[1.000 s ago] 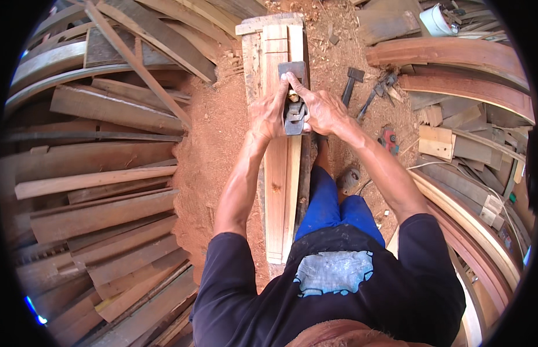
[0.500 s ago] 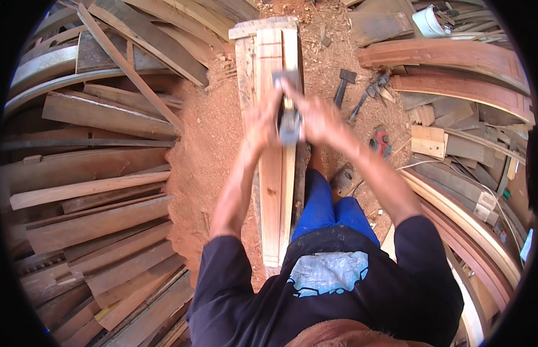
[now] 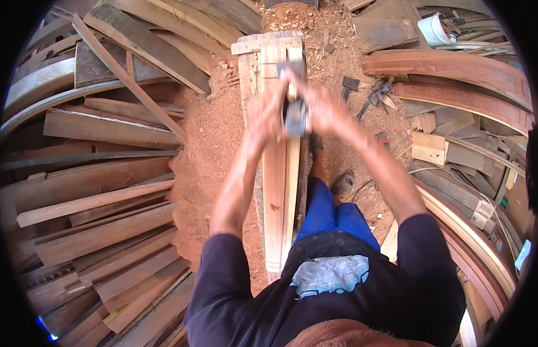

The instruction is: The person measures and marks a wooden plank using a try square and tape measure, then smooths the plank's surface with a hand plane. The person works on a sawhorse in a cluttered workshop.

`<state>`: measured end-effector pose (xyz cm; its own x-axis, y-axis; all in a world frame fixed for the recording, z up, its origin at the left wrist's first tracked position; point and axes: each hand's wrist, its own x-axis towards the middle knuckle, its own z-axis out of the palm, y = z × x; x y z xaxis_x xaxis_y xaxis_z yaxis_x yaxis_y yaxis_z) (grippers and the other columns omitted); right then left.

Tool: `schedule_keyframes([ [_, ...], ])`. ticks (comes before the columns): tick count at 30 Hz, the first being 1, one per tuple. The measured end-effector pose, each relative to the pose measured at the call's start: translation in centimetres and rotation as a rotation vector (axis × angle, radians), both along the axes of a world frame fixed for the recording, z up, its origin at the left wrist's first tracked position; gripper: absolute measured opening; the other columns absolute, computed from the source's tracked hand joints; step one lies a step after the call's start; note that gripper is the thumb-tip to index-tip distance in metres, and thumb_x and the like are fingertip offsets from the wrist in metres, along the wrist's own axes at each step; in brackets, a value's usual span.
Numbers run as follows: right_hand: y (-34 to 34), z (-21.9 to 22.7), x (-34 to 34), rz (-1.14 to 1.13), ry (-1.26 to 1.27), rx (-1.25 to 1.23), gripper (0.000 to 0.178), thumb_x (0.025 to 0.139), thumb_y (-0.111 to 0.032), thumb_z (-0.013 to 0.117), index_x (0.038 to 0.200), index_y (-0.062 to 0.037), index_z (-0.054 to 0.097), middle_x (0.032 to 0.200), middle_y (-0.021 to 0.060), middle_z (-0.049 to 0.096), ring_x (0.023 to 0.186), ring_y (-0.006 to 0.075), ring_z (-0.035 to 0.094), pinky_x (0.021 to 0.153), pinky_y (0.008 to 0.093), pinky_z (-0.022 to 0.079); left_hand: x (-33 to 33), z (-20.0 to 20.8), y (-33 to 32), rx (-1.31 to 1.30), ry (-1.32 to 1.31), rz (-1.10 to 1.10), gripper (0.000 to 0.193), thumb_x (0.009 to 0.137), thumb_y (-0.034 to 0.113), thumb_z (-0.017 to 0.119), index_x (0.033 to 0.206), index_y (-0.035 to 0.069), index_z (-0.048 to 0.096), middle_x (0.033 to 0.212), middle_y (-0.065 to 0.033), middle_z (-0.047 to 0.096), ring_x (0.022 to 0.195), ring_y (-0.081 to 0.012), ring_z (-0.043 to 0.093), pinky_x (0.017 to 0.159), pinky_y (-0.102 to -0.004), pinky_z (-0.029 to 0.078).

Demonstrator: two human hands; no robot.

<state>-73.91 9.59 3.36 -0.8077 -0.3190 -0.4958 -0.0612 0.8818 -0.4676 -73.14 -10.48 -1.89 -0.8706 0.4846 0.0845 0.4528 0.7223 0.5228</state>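
Note:
Both hands grip a hand plane (image 3: 296, 124) with a dark body and grey ends. It lies along the right side of a long, pale reddish board (image 3: 274, 202), near the board's far end. My left hand (image 3: 266, 117) wraps the left side of the plane, and my right hand (image 3: 325, 111) wraps the right side. The thumbs come together near its front. Motion blurs the fingers and the tool. A paler wood strip (image 3: 291, 191) runs along the board's right edge. Under them is a rough wooden bench (image 3: 250, 75) with a crosspiece (image 3: 266, 44) at its far end.
Stacked planks (image 3: 107, 127) crowd the left side. A hammer-like tool (image 3: 349, 85) and a dark clamp-like tool (image 3: 375, 99) lie on the shavings-covered ground to the right. Curved reddish wood pieces (image 3: 448, 62) and a white bucket (image 3: 435, 30) are beyond them. A cable (image 3: 436, 169) trails at right.
The plane and both hands have moved farther forward along the board, toward its far end. The whole view has shifted slightly. Both hands keep their grip.

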Motion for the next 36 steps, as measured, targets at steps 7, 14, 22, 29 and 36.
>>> schedule_keyframes([
  [7, 1.6, -3.3, -6.6, -0.021, 0.070, -0.187, 0.109, 0.075, -0.028, 0.089, 0.164, -0.0259, 0.025, 0.105, 0.0171, 0.077, 0.088, 0.0269, 0.074, 0.085, 0.0414, 0.062, -5.9, 2.2, 2.3, 0.003, -0.299, 0.034, 0.116, 0.070, 0.061, 0.086, 0.160, 0.008, 0.036, 0.117, -0.0228, 0.073, 0.110, -0.0388, 0.071, 0.100, -0.0502, 0.053],
  [14, 10.6, -4.5, -9.2, -0.267, -0.060, -0.500, 0.055, 0.095, -0.053, 0.071, 0.132, -0.0127, 0.064, 0.088, 0.0060, 0.068, 0.079, 0.0176, 0.062, 0.072, 0.0369, 0.047, -12.0, 6.6, 0.3, 0.250, 0.551, 0.108, 0.083, 0.087, 0.037, 0.081, 0.155, 0.004, 0.047, 0.126, -0.0176, 0.067, 0.108, -0.0325, 0.063, 0.100, -0.0456, 0.049],
  [22, 19.2, -8.7, 28.1, -1.113, -0.551, -0.638, 0.054, 0.101, -0.064, 0.058, 0.094, -0.0112, 0.064, 0.063, -0.0017, 0.054, 0.044, 0.0073, 0.044, 0.038, 0.0234, 0.031, 36.1, 4.3, -9.3, -0.464, -0.580, 0.736, 0.143, 0.076, 0.086, 0.065, 0.166, -0.003, 0.000, 0.158, -0.0376, 0.028, 0.147, -0.0492, 0.032, 0.122, -0.0610, 0.024],
  [29, 21.5, -8.8, 46.7, -1.243, -0.695, -0.617, 0.055, 0.098, -0.064, 0.065, 0.087, -0.0103, 0.064, 0.059, -0.0007, 0.052, 0.041, 0.0083, 0.045, 0.036, 0.0246, 0.034, 52.4, 2.4, -3.9, -0.426, -0.475, 0.790, 0.140, 0.057, 0.048, 0.087, 0.165, 0.000, 0.011, 0.134, -0.0337, 0.049, 0.112, -0.0487, 0.052, 0.097, -0.0573, 0.046],
  [36, 23.4, -6.4, 51.9, -1.098, -0.668, -0.717, 0.049, 0.100, -0.056, 0.066, 0.093, -0.0075, 0.065, 0.061, -0.0008, 0.054, 0.040, 0.0073, 0.044, 0.035, 0.0228, 0.030, 50.7, 3.0, -10.3, 0.013, -0.727, 0.639, 0.155, 0.051, 0.053, 0.094, 0.167, 0.004, 0.004, 0.167, -0.0303, 0.023, 0.155, -0.0415, 0.024, 0.128, -0.0545, 0.024],
])
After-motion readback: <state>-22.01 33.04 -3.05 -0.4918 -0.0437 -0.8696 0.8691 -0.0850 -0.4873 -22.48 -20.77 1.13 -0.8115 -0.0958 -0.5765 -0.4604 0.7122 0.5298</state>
